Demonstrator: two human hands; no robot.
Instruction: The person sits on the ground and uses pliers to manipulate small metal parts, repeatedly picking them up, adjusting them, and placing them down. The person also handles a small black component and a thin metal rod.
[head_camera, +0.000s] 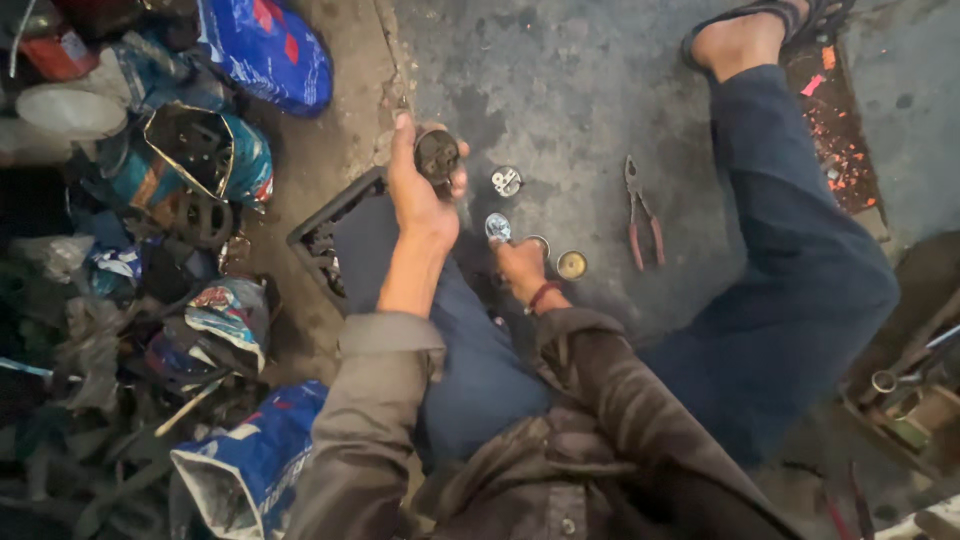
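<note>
Greasy round metal part (437, 153) in left hand (418, 195) fingers; right hand (517, 262) pinches shiny disc (497, 227).

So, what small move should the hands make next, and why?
Probably bring the right hand with its small shiny piece up toward the dark round part gripped in the left hand. The two hands are apart, the part is raised and facing the person, and other small round pieces lie on the floor nearby.
</note>
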